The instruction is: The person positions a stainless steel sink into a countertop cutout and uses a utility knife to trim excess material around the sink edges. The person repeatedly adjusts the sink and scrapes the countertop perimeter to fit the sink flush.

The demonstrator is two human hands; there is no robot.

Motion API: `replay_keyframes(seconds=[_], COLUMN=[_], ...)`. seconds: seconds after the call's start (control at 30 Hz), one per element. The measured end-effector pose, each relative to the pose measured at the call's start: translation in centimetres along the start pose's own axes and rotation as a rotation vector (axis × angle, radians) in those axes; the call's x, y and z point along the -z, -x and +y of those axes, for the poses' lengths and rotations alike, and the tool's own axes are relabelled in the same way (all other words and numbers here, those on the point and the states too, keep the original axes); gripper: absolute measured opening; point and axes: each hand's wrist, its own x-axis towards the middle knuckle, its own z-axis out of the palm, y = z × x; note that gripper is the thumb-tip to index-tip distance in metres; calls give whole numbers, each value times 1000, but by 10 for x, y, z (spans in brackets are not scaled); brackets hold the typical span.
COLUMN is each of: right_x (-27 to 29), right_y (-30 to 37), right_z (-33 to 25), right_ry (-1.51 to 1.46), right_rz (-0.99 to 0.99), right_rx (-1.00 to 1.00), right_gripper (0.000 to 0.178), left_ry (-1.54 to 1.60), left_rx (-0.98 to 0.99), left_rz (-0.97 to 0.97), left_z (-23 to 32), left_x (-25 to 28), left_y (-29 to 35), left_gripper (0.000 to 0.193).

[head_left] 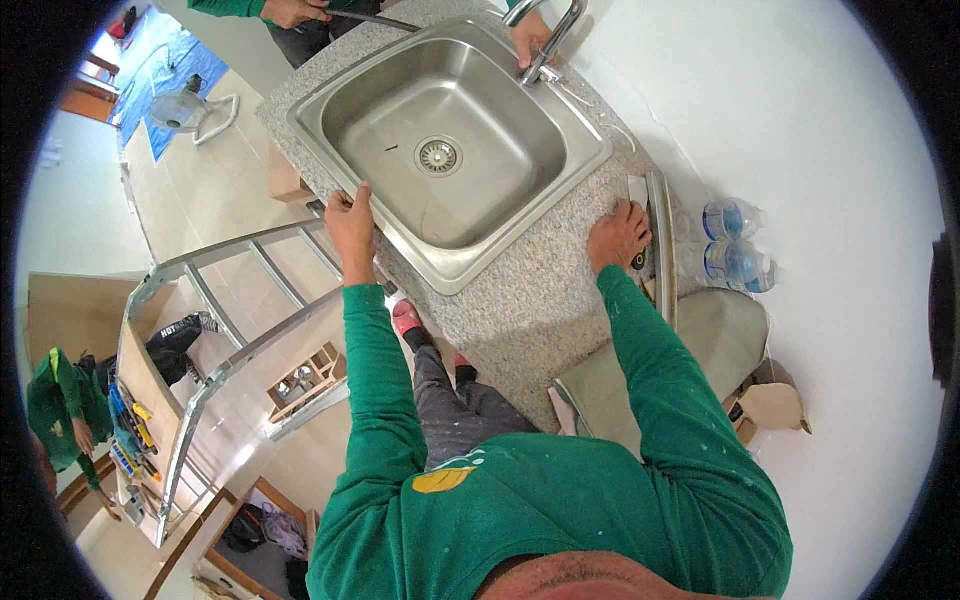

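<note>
A stainless steel sink [500, 110] sits in a speckled grey stone countertop [520, 290], with a round drain strainer [438, 156] in its bowl. At the sink's near left corner, my left hand [352, 232] grips the rim, its fingers bent over the edge. My right hand [620, 238] is closed round a putty knife [638, 190] on the counter right of the sink. Its flat blade and part of its dark handle show. Across the sink, a co-worker's hand [528, 40] is by the base of a chrome faucet [560, 35]; their other hand [293, 10] holds a long dark bar [375, 19].
Long metal strips [663, 245] lie beside my right hand. Plastic water bottles [735, 262] stand near the white wall [830, 150]. A metal ladder [205, 305] is at the left, with tools on a board [150, 400]. Another person [65, 405] is far left; a fan [180, 110] stands behind.
</note>
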Motion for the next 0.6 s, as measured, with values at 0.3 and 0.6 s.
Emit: replay_keyframes(seconds=[0.3, 0.6], right_x=[9, 3], right_y=[-1, -3], right_z=[-6, -5], right_ry=[-14, 5], right_rz=[-8, 4], right_rx=[-23, -33], right_gripper=[47, 46], left_ry=[-83, -37], left_rx=[37, 83], left_rz=[-6, -32], left_z=[-8, 3], left_x=[2, 1], left_y=[-6, 0], left_gripper=[47, 38])
